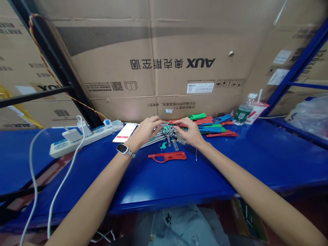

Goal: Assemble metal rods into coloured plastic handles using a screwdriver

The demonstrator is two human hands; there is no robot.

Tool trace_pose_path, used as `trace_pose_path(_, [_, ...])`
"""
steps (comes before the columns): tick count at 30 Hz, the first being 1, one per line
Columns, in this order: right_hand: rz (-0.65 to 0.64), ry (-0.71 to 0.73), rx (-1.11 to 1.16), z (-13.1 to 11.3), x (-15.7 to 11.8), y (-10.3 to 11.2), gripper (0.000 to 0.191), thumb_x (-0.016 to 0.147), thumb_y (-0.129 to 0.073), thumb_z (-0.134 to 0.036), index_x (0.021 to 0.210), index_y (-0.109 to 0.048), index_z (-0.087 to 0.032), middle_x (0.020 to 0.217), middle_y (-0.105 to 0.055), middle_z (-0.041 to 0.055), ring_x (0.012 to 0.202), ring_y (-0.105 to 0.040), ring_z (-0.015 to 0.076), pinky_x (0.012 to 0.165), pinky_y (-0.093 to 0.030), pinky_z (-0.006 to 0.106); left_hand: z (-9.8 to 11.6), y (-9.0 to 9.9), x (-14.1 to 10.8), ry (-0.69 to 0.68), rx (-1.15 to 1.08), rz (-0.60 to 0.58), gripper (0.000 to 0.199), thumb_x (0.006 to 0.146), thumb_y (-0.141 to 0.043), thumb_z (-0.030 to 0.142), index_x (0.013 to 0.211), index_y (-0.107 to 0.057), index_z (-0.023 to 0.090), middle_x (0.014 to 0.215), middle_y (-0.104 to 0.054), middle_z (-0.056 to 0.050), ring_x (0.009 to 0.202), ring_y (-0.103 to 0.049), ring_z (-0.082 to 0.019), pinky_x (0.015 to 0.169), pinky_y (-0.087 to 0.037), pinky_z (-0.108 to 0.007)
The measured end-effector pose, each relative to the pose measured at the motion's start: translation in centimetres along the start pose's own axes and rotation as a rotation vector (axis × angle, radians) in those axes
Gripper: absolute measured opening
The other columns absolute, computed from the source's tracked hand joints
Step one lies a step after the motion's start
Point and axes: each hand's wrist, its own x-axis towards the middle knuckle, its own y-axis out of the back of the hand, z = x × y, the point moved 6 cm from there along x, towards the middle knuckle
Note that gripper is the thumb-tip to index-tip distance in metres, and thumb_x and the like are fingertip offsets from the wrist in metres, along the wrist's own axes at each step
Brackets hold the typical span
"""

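My left hand (147, 130), with a watch (122, 148) on its wrist, reaches over a pile of thin metal rods (156, 137) and wires. Facing it, my right hand (189, 131) is at the other side of the same pile. Both have thumb and fingers drawn together at the pile's top; what they pinch is too small to make out. Among the parts are clear plastic tubes (175, 145) and a small green trigger piece (163, 146). A red lighter casing (167, 156) lies flat in front of the pile.
Red, green and blue lighter casings (217, 128) are heaped behind my right hand. A phone (125, 132) and a power strip (84, 138) with white cables lie left. A bottle (244, 109) and a cup (257, 111) stand at back right. A large cardboard box (164, 78) walls the back.
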Motion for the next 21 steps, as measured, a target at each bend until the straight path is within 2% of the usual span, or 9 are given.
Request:
trace_pose_path(2, [0.007,0.000,0.001,-0.3,-0.1,-0.3,0.011,0.090,-0.067,-0.028,0.093,-0.077,-0.026,0.097,-0.077,0.0051,0.096,-0.065,0.0244,0.092,-0.050,0.044,0.5,0.1,-0.1,-0.002,0.002,-0.004,0.030,0.106,-0.045,0.031,0.125,-0.067,0.023,0.105,-0.066,-0.008,0.098,-0.063,-0.024,0.086,-0.050,-0.039])
trace_pose_path(5, [0.022,-0.006,0.016,-0.6,-0.2,-0.8,0.013,0.091,-0.066,-0.027,0.095,-0.079,-0.026,0.099,-0.078,0.0054,0.098,-0.066,0.0240,0.093,-0.051,0.044,1.1,0.1,-0.1,0.002,0.020,-0.017,0.032,0.106,-0.043,0.031,0.127,-0.066,0.024,0.104,-0.066,-0.008,0.096,-0.063,-0.023,0.086,-0.050,-0.038])
trace_pose_path(8, [0.012,-0.002,0.019,-0.8,-0.5,-1.2,0.020,0.093,-0.062,-0.029,0.105,-0.078,-0.026,0.103,-0.078,0.0061,0.100,-0.066,0.0238,0.094,-0.051,0.045,1.3,0.1,-0.1,0.011,0.039,-0.027,0.033,0.106,-0.043,0.031,0.130,-0.066,0.025,0.102,-0.066,-0.008,0.095,-0.064,-0.023,0.084,-0.051,-0.037])
trace_pose_path(12, [-0.088,-0.058,-0.065,0.2,-0.9,-1.6,0.038,0.090,-0.065,-0.026,0.128,-0.069,-0.027,0.114,-0.076,0.0069,0.112,-0.063,0.0266,0.099,-0.046,0.049,0.9,-0.1,-0.5,0.036,0.058,-0.037,0.035,0.106,-0.042,0.029,0.133,-0.064,0.025,0.101,-0.065,-0.008,0.088,-0.065,-0.022,0.079,-0.052,-0.036])
trace_pose_path(14, [-0.145,-0.091,-0.140,1.0,-1.0,-1.9,0.031,0.088,-0.069,-0.026,0.119,-0.072,-0.027,0.111,-0.076,0.0064,0.114,-0.062,0.0280,0.101,-0.042,0.052,0.8,-0.1,-0.6,0.039,0.056,-0.033,0.034,0.107,-0.041,0.029,0.131,-0.064,0.024,0.104,-0.065,-0.009,0.088,-0.065,-0.022,0.079,-0.052,-0.036])
trace_pose_path(16, [-0.175,-0.101,-0.195,1.6,-0.9,-2.1,0.011,0.089,-0.070,-0.028,0.098,-0.076,-0.025,0.103,-0.077,0.0058,0.109,-0.062,0.0278,0.101,-0.039,0.053,0.7,0.0,-0.8,0.035,0.034,-0.019,0.034,0.107,-0.039,0.029,0.129,-0.065,0.023,0.106,-0.066,-0.009,0.091,-0.066,-0.023,0.081,-0.053,-0.036])
trace_pose_path(17, [-0.177,-0.093,-0.206,1.6,-0.8,-2.0,0.009,0.091,-0.068,-0.029,0.091,-0.076,-0.024,0.099,-0.076,0.0057,0.107,-0.063,0.0273,0.101,-0.038,0.052,0.6,0.1,-0.8,0.037,0.020,-0.010,0.034,0.108,-0.039,0.030,0.128,-0.065,0.022,0.107,-0.066,-0.009,0.092,-0.067,-0.023,0.081,-0.053,-0.036])
trace_pose_path(21, [-0.136,-0.023,-0.127,0.6,-0.3,-1.1,0.014,0.096,-0.060,-0.029,0.094,-0.073,-0.023,0.096,-0.074,0.0062,0.097,-0.064,0.0245,0.094,-0.043,0.045,-0.1,0.4,-0.9,0.074,-0.049,0.033,0.034,0.108,-0.040,0.035,0.125,-0.066,0.022,0.107,-0.067,-0.008,0.088,-0.067,-0.022,0.079,-0.053,-0.036])
